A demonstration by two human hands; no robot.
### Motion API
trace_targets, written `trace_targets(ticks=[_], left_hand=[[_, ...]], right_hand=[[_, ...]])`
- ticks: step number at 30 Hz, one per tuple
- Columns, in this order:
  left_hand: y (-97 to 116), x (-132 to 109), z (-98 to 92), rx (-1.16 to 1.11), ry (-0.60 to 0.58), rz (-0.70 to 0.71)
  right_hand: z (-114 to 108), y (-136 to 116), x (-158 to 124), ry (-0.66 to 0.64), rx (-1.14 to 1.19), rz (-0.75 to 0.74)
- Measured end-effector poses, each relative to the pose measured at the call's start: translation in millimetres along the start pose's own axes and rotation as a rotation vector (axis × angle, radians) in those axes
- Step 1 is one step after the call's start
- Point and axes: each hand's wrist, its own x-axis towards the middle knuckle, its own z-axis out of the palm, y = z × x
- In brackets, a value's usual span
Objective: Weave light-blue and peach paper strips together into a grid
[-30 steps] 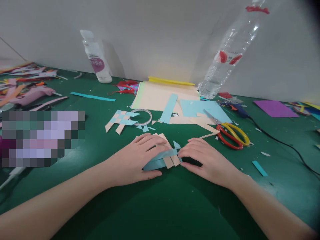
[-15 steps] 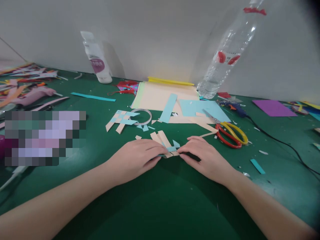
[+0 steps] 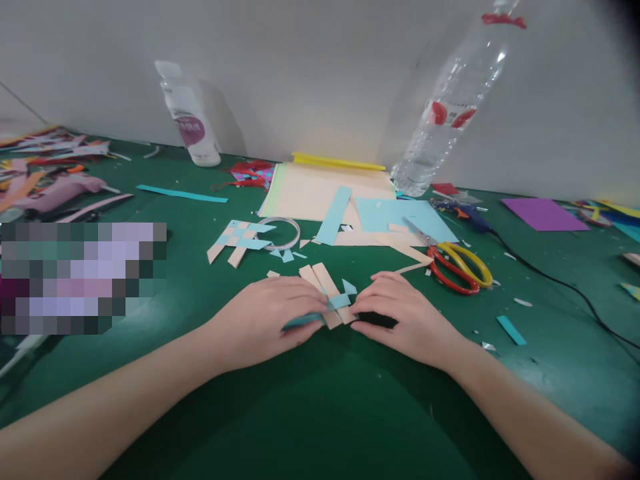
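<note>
Between my hands, close above the green table, are beige paper strips (image 3: 325,280) with a light blue paper strip (image 3: 339,302) crossing over and under them. My left hand (image 3: 267,310) is closed on the left side of this small weave, where more blue paper shows between thumb and fingers. At the other side, my right hand (image 3: 403,317) pinches the lower right edge of the strips between thumb and fingertips. A second woven piece (image 3: 243,235) of blue and beige strips lies beyond my left hand, beside a roll of clear tape (image 3: 296,233).
Scissors (image 3: 457,270) with red and yellow handles lie beyond my right hand. Blue paper (image 3: 395,217) and beige sheets (image 3: 300,190) are at the back. A clear bottle (image 3: 443,133) and a white bottle (image 3: 190,123) stand by the wall. A glue gun (image 3: 473,217) trails a black cord.
The lower ends of the beige strips have tipped down toward me. More of the blue paper in my left hand shows. Both hands keep their grip; the view has shifted slightly.
</note>
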Motion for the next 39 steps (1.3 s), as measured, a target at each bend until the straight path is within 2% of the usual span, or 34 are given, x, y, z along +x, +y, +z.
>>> trace_targets(ticks=[2,6,12,20,27,39], left_hand=[[0,-1,-1.5,0.001,0.008,0.036],[-2,0,-2.5,0.035,0.045,0.017],[-2,2,1.0,0.015,0.059,0.023],[1,2,4.1,0.009,-0.029,0.085],[-3,3,0.9,-0.012,-0.131,-0.036],[-9,-1,-1.9,0.037,-0.147,-0.031]], right_hand=[[-3,0,-1,0.007,0.002,0.020],[-6,0,-1,0.056,-0.013,0.064],[-4,-1,1,-0.023,-0.026,0.067],[2,-2,1,-0.034,0.020,0.062],[0,-4,1,-0.067,0.042,0.081],[-9,3,0,-0.140,0.035,0.098]])
